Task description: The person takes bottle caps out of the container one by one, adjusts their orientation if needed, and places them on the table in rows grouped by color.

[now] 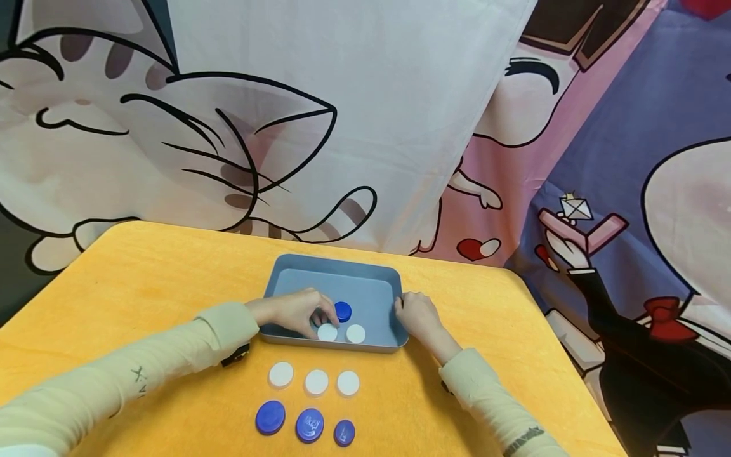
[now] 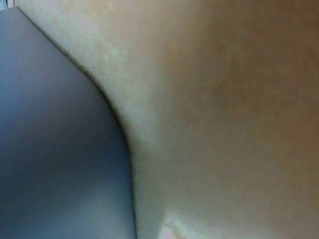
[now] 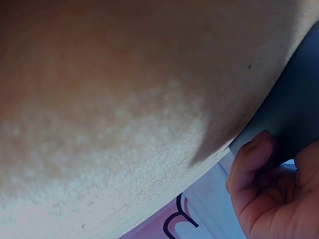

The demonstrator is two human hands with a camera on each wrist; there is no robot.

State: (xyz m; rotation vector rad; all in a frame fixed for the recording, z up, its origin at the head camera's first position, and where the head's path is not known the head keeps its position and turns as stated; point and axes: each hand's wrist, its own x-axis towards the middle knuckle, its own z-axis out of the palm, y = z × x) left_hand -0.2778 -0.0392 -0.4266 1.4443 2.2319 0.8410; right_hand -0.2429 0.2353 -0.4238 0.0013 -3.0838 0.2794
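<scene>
A blue-grey tray (image 1: 331,265) lies on the yellow table. My left hand (image 1: 298,311) reaches over its left side, thumb and curled fingertips around a white bottle cap (image 1: 327,332) near the front wall. Beside that cap in the tray are another white cap (image 1: 356,334) and a blue cap (image 1: 342,311). On the right side my right hand (image 1: 421,317) grips the tray's rim. The right wrist view shows curled fingers (image 3: 254,159) at the dark tray wall. Skin and the tray's surface fill most of the left wrist view.
In front of the tray stands a row of white caps (image 1: 316,382), and nearer me a row of blue caps (image 1: 309,425). The yellow tabletop (image 1: 171,279) extends to both sides. A cartoon-printed cloth (image 1: 365,127) hangs behind the table.
</scene>
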